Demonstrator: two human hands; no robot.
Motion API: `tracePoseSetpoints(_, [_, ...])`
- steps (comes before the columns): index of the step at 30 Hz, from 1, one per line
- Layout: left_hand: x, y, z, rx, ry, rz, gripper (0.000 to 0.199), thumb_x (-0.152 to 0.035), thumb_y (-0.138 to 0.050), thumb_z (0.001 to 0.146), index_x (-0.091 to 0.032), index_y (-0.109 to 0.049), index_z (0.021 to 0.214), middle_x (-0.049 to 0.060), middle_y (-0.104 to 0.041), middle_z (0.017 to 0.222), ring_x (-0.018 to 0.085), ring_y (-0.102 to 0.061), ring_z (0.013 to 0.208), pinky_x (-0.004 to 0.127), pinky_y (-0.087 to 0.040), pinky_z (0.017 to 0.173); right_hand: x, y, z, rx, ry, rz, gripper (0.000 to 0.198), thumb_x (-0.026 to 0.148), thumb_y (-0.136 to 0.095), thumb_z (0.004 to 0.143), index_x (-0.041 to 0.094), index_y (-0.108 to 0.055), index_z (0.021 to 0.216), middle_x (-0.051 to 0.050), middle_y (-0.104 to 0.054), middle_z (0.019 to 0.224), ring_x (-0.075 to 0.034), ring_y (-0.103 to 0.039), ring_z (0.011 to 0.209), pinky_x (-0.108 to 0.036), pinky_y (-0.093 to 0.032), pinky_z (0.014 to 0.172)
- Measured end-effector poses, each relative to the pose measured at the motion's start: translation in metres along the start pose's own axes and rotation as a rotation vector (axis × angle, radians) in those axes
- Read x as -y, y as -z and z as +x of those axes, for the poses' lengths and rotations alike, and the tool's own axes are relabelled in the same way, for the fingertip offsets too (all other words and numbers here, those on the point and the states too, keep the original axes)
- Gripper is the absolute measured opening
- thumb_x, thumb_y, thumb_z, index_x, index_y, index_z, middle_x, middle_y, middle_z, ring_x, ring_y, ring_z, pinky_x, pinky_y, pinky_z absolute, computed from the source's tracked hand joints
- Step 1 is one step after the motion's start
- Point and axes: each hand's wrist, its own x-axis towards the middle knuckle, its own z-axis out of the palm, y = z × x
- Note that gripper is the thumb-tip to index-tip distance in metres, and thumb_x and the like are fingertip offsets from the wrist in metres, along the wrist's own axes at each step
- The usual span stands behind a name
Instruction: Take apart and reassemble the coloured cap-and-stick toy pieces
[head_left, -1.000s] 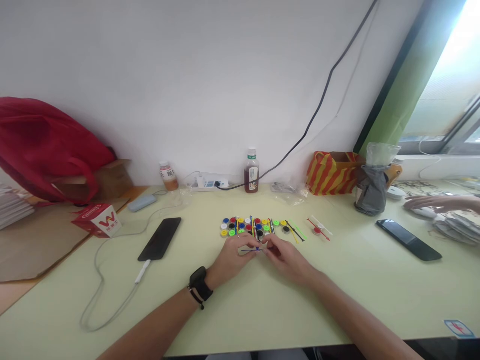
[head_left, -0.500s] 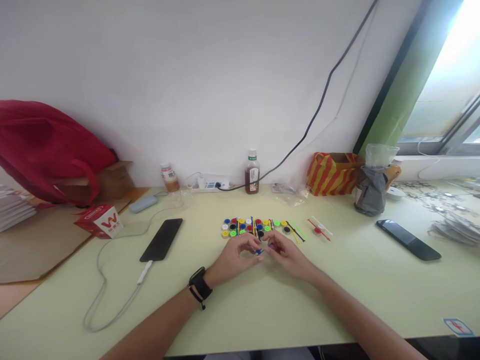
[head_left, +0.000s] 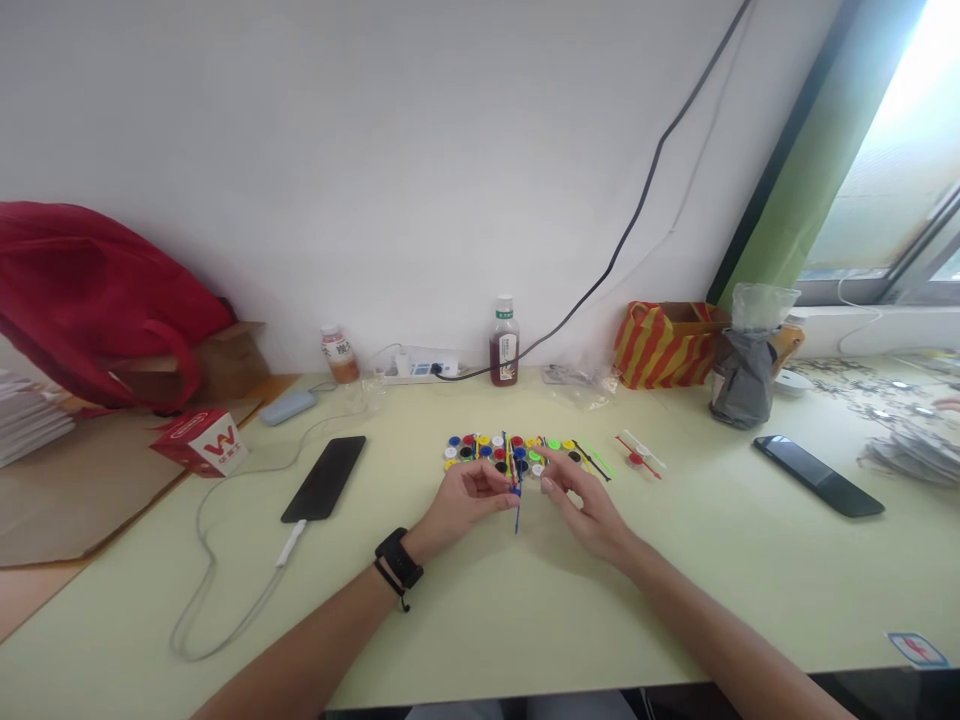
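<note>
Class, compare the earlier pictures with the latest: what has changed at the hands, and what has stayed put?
The right hand has let go of the blue stick and moved right, fingers parted. The left hand still pinches the stick, which has swung from sideways to pointing toward the person. The other person's hand has withdrawn to the right edge. The discs, left phone and dark bottle stayed put.

Can see at left a red bag [head_left: 105,270] behind a red-and-white box [head_left: 199,443], then a dark phone [head_left: 324,480] joined to a pale cable [head_left: 290,546], a white-capped bottle [head_left: 505,345] near the wall [head_left: 375,200] (a power strip [head_left: 425,366] just beside it), and, farther right, a striped bag [head_left: 660,350] and another phone [head_left: 819,478] lying flat.
</note>
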Motion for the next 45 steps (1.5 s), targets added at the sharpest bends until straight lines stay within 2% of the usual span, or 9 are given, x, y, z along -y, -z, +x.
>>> tracePoseSetpoints(3, [-0.002, -0.001, 0.000, -0.025, 0.016, -0.024, 0.033, -0.028, -0.096, 0.062, -0.013, -0.069, 0.075, 0.004, -0.074, 0.080, 0.014, -0.068, 0.076, 0.028, -0.056, 0.076, -0.001, -0.007, -0.003, -0.030, 0.010, 0.056, 0.063, 0.044, -0.045, 0.103, 0.032, -0.019, 0.159, -0.006, -0.057, 0.112, -0.015, -0.053, 0.071, -0.033, -0.051, 0.069])
tracePoseSetpoints(5, [-0.002, -0.002, -0.001, -0.031, 0.024, -0.041, 0.033, -0.029, -0.096, 0.061, -0.013, -0.070, 0.075, 0.005, -0.075, 0.082, 0.015, -0.069, 0.076, 0.028, -0.057, 0.075, -0.001, -0.009, -0.003, -0.053, -0.018, 0.066, 0.057, 0.046, -0.043, 0.103, 0.031, -0.026, 0.156, -0.006, -0.056, 0.116, -0.014, -0.052, 0.071, -0.034, -0.051, 0.071])
tracePoseSetpoints(8, [-0.001, -0.002, -0.001, -0.007, 0.030, -0.061, 0.033, -0.030, -0.095, 0.062, -0.013, -0.071, 0.075, 0.005, -0.076, 0.081, 0.016, -0.070, 0.076, 0.030, -0.057, 0.075, 0.000, -0.005, -0.002, 0.046, -0.090, 0.091, 0.043, 0.052, -0.034, 0.105, 0.022, -0.066, 0.102, -0.003, -0.059, 0.085, -0.016, -0.051, 0.067, -0.034, -0.048, 0.070])
tracePoseSetpoints(12, [-0.001, -0.001, -0.001, 0.009, 0.030, -0.049, 0.032, -0.031, -0.094, 0.066, -0.014, -0.070, 0.078, 0.004, -0.075, 0.079, 0.015, -0.069, 0.073, 0.030, -0.056, 0.075, 0.002, 0.001, 0.002, 0.135, -0.157, 0.183, 0.065, 0.059, -0.026, 0.105, 0.023, -0.036, 0.052, 0.000, -0.040, 0.053, -0.015, -0.043, 0.055, -0.033, -0.042, 0.062])
tracePoseSetpoints(19, [-0.002, -0.003, -0.002, 0.063, 0.015, 0.001, 0.030, -0.030, -0.091, 0.070, -0.014, -0.069, 0.084, 0.004, -0.073, 0.085, 0.015, -0.068, 0.080, 0.028, -0.056, 0.078, 0.012, -0.003, 0.006, 0.149, -0.150, 0.193, 0.032, 0.054, -0.062, 0.093, 0.023, -0.058, 0.097, -0.001, -0.060, 0.088, -0.013, -0.051, 0.067, -0.027, -0.044, 0.060])
tracePoseSetpoints(32, [0.001, -0.003, 0.001, 0.002, 0.058, -0.008, 0.033, -0.030, -0.092, 0.068, -0.015, -0.072, 0.089, 0.006, -0.074, 0.093, 0.017, -0.070, 0.086, 0.029, -0.056, 0.083, -0.004, -0.001, 0.001, 0.052, -0.041, -0.029, 0.031, 0.041, -0.052, 0.100, 0.026, -0.061, 0.125, -0.002, -0.062, 0.084, -0.015, -0.054, 0.065, -0.028, -0.046, 0.057])
tracePoseSetpoints(37, [0.001, -0.002, 0.002, -0.005, 0.080, -0.023, 0.034, -0.030, -0.092, 0.068, -0.015, -0.072, 0.091, 0.006, -0.075, 0.092, 0.016, -0.071, 0.084, 0.030, -0.056, 0.083, 0.000, -0.002, -0.004, 0.061, -0.010, -0.089, 0.052, 0.035, -0.053, 0.098, 0.031, -0.042, 0.148, -0.005, -0.063, 0.109, -0.012, -0.051, 0.062, -0.027, -0.045, 0.056])
tracePoseSetpoints(41, [0.001, -0.001, 0.002, -0.007, 0.076, -0.027, 0.033, -0.031, -0.092, 0.069, -0.014, -0.073, 0.091, 0.006, -0.075, 0.090, 0.017, -0.071, 0.083, 0.029, -0.056, 0.082, 0.008, 0.001, -0.002, 0.117, -0.017, -0.062, 0.026, 0.040, -0.047, 0.101, 0.023, -0.066, 0.095, -0.004, -0.063, 0.090, -0.013, -0.050, 0.062, -0.030, -0.044, 0.059])
tracePoseSetpoints(45, [0.000, -0.002, 0.002, -0.016, 0.069, -0.020, 0.034, -0.031, -0.093, 0.067, -0.014, -0.073, 0.090, 0.006, -0.076, 0.091, 0.017, -0.071, 0.083, 0.029, -0.056, 0.081, 0.011, 0.003, 0.002, 0.175, -0.046, -0.036, 0.049, 0.045, -0.048, 0.101, 0.021, -0.040, 0.059, 0.001, -0.042, 0.060, -0.013, -0.042, 0.058, -0.029, -0.037, 0.056])
